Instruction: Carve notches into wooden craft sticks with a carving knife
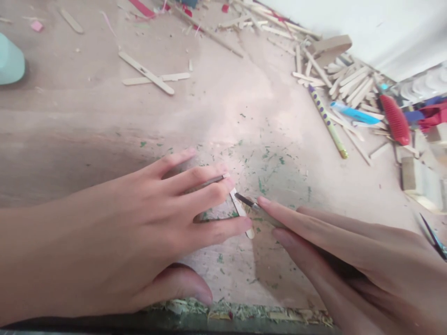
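Observation:
My left hand (174,200) lies on the table with fingers spread. Its fingertips press down on a small wooden craft stick (240,207), which slants beneath them with its rounded lower end showing. A thin dark strip (214,179) shows between two of those fingers; I cannot tell what it is. In my right hand (335,246) is a craft knife (256,207), gripped like a pen, index finger along its top. The dark blade tip meets the stick near its middle. Most of the knife's handle is hidden by the hand.
Two crossed craft sticks (148,74) lie beyond my hands. At the right are a stick pile (349,79), a dotted pencil (328,123), a blue pen (354,113) and a red-handled tool (394,118). Green shavings (261,186) litter the table. A pale green object (10,60) stands far left.

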A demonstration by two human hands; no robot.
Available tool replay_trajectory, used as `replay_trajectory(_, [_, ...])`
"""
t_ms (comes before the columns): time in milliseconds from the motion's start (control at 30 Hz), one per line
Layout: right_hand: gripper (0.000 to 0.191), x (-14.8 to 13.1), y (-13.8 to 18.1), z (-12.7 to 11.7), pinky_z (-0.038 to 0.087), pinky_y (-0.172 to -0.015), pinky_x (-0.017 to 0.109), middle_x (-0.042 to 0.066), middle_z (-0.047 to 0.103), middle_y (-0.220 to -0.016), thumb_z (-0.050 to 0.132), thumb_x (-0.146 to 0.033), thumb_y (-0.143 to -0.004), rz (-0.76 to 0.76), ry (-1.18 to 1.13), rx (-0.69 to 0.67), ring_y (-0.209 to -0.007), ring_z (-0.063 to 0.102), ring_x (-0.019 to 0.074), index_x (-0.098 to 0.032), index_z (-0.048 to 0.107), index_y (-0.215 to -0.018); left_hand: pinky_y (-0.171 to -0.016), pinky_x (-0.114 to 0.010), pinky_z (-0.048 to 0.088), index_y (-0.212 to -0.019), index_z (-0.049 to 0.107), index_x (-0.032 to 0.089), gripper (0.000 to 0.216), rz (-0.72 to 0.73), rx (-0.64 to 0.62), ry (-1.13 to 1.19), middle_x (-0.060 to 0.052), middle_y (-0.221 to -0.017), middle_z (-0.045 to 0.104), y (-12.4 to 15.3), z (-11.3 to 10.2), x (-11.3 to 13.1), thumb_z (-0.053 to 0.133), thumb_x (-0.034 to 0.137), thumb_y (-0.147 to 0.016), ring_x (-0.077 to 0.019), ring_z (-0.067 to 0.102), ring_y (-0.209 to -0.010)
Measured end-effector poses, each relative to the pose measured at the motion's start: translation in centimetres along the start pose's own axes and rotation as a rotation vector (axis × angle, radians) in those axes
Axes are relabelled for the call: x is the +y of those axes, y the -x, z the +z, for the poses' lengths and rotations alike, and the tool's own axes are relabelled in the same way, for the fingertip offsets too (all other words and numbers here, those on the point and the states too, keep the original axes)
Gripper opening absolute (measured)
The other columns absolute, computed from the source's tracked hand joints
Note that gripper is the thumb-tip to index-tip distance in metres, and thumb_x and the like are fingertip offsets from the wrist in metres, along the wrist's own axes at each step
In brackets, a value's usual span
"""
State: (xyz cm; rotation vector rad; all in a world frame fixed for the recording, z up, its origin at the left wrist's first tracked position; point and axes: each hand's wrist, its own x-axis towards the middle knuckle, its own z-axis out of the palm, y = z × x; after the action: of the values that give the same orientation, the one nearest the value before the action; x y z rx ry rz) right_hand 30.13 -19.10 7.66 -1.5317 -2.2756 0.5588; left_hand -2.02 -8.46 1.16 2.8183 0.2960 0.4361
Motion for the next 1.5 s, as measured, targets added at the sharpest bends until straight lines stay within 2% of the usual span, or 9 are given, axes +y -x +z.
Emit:
replay_trajectory(200, [0.053,0.8,1.0,0.1,0.072,-0.058,0.026,0.003,0.100,-0.137,0.065,-0.020,-0.131,0.022,0.043,-0.007,-0.100,0.100,0.0257,-0.040,0.081,-0.177,-0.156,-0.072,0.050,-0.190,0.062,0.032,0.067,-0.005,-0.002,-0.021,-0.009,-0.183,0.072,0.1,0.0,0.0,0.052,0.072,-0.137,-0.0382,0.066,-0.178])
replay_trajectory(333, [0.057,0.9,1.1,0.0,0.068,-0.050,0.026,0.002,0.100,-0.126,0.065,-0.021,-0.131,0.015,0.028,-0.014,-0.099,0.100,0.0278,-0.043,0.078,-0.181,-0.156,-0.071,0.048,-0.193,0.059,0.033,0.069,-0.001,-0.012,-0.045,-0.009,-0.186,0.069,0.2,0.1,0.0,0.048,0.074,-0.138,-0.0377,0.063,-0.179])
replay_trajectory(467, [0.047,0.6,0.8,-0.1,0.068,-0.049,0.027,0.003,0.100,-0.121,0.072,-0.026,-0.129,0.011,0.090,0.054,-0.098,0.100,0.0295,-0.041,0.088,-0.171,-0.157,-0.071,0.047,-0.192,0.061,0.033,0.071,-0.009,-0.002,-0.052,-0.010,-0.184,0.070,0.3,0.2,0.0,0.053,0.076,-0.136,-0.0390,0.065,-0.177])
replay_trajectory(633, [0.060,-0.1,0.4,-0.3,0.066,-0.053,0.029,0.001,0.100,-0.115,0.062,-0.014,-0.128,-0.003,0.014,-0.049,-0.087,0.097,0.0252,-0.039,0.078,-0.180,-0.158,-0.069,0.045,-0.189,0.063,0.034,0.065,-0.003,0.008,-0.053,-0.009,-0.185,0.072,0.2,0.3,0.0,0.040,0.069,-0.140,-0.0362,0.067,-0.176])
replay_trajectory(833, [0.044,-1.2,0.4,0.0,0.058,-0.049,0.032,0.002,0.095,-0.101,0.061,-0.014,-0.125,-0.066,0.126,-0.013,-0.056,0.079,0.0186,-0.028,0.086,-0.159,-0.160,-0.071,0.045,-0.187,0.067,0.032,0.063,0.006,0.015,-0.014,-0.007,-0.179,0.075,0.2,0.0,-0.3,0.043,0.065,-0.139,-0.0381,0.072,-0.173])
replay_trajectory(1033, [0.061,-1.3,0.4,0.6,0.051,-0.045,0.037,0.004,0.098,-0.111,0.060,-0.005,-0.113,-0.097,0.192,-0.004,-0.056,0.079,0.0189,-0.022,0.081,-0.167,-0.160,-0.074,0.044,-0.189,0.065,0.032,0.063,0.004,0.004,0.029,-0.007,-0.178,0.077,0.0,0.1,-0.3,0.050,0.064,-0.137,-0.0408,0.076,-0.169])
replay_trajectory(1200, [0.068,-1.2,1.0,0.7,0.054,-0.044,0.040,0.003,0.095,-0.099,0.061,-0.006,-0.112,-0.097,0.240,0.050,-0.049,0.073,0.0216,-0.024,0.081,-0.174,-0.163,-0.073,0.042,-0.191,0.064,0.031,0.064,0.012,-0.005,0.005,-0.010,-0.185,0.073,0.2,0.1,-0.3,0.049,0.063,-0.138,-0.0406,0.072,-0.174])
replay_trajectory(1400, [0.058,-1.4,2.4,0.1,0.070,-0.053,0.039,0.007,0.093,-0.095,0.089,-0.041,-0.110,0.010,0.169,0.047,-0.080,0.092,0.0365,-0.038,0.091,-0.168,-0.163,-0.075,0.039,-0.193,0.061,0.033,0.066,-0.019,-0.023,0.035,-0.005,-0.186,0.071,0.2,0.0,-0.4,0.053,0.069,-0.137,-0.0403,0.071,-0.175])
replay_trajectory(1500, [0.058,-1.4,2.2,-0.3,0.073,-0.058,0.040,0.008,0.093,-0.096,0.091,-0.045,-0.108,0.017,0.160,0.042,-0.087,0.094,0.0394,-0.039,0.093,-0.165,-0.161,-0.075,0.041,-0.192,0.060,0.033,0.065,-0.014,-0.018,0.016,-0.005,-0.185,0.072,0.1,0.1,-0.3,0.047,0.069,-0.139,-0.0385,0.071,-0.175])
